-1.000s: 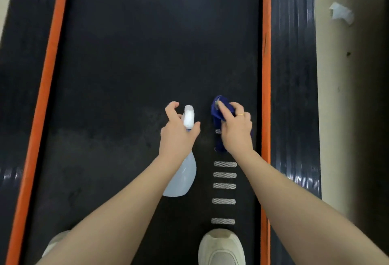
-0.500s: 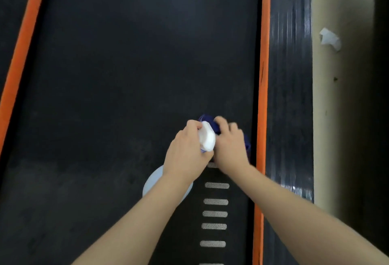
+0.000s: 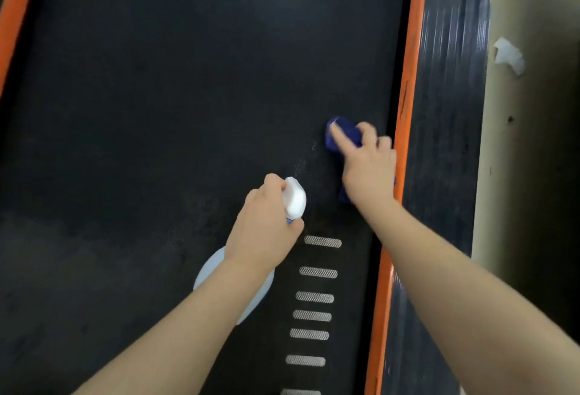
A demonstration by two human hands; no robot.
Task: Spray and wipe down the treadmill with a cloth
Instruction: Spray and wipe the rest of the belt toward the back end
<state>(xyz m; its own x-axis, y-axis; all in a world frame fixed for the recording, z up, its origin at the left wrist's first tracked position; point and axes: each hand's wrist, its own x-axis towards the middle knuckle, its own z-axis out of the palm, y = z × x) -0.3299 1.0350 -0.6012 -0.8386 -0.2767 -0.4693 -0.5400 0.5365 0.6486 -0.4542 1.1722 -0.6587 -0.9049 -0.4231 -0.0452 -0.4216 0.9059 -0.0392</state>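
Note:
The black treadmill belt (image 3: 175, 105) fills most of the view, edged by orange strips (image 3: 408, 105). My left hand (image 3: 266, 228) grips a pale spray bottle (image 3: 295, 198) by its white head, which points up and to the right; the round body shows below my wrist. A faint mist hangs just beyond the nozzle. My right hand (image 3: 368, 165) presses a dark blue cloth (image 3: 343, 132) flat on the belt near the right orange strip, fingers spread over it. The cloth is mostly hidden under the hand.
A ribbed black side rail (image 3: 445, 143) runs along the right of the belt. Beyond it lies beige floor with a crumpled white scrap of paper (image 3: 508, 55). A column of several white dashed marks (image 3: 317, 297) runs down the belt near my arms.
My right hand has slid the cloth up and to the right, away from the bottle. My left hand still holds the bottle, now spraying. The view has tilted and my shoes have left the frame.

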